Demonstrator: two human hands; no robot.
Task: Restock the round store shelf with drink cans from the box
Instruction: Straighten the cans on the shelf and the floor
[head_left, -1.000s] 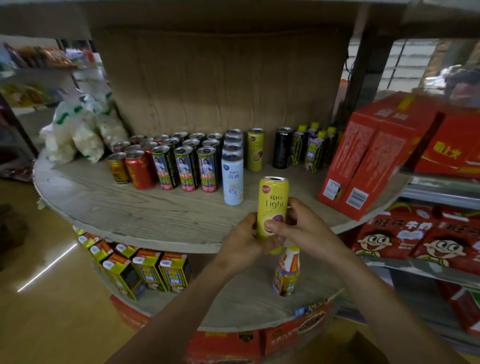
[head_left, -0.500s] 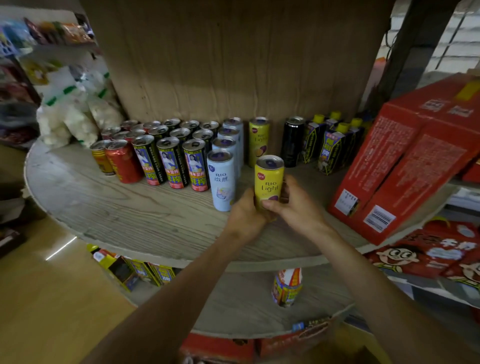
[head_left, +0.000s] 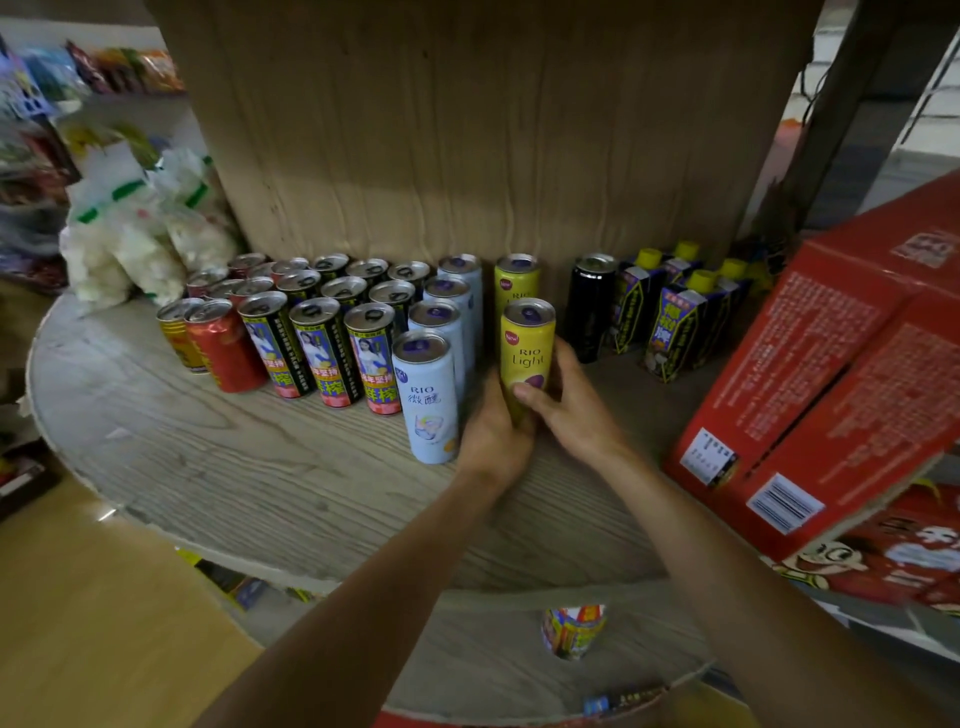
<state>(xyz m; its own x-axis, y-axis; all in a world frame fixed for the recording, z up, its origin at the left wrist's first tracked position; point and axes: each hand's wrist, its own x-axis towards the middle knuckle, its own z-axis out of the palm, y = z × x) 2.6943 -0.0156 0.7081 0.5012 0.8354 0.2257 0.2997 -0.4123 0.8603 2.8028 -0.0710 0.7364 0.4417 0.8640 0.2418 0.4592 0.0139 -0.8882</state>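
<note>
Showing the round shelf (head_left: 208, 467): a pale blue can (head_left: 428, 400) stands just left of the left hand (head_left: 493, 436), whose fingers curl round the upright yellow can (head_left: 525, 358); the right hand (head_left: 576, 410) grips its other side, thumb across the label. Can base hidden; black can (head_left: 589, 306) nearby.

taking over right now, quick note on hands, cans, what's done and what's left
Left hand and right hand both grip the yellow can, upright, in front of the second yellow can, between the light blue cans and the black can.
Done: this can is at its row on the round shelf.
Left: its base is hidden by the hands, so check it stands, let go, fetch the next.
</note>
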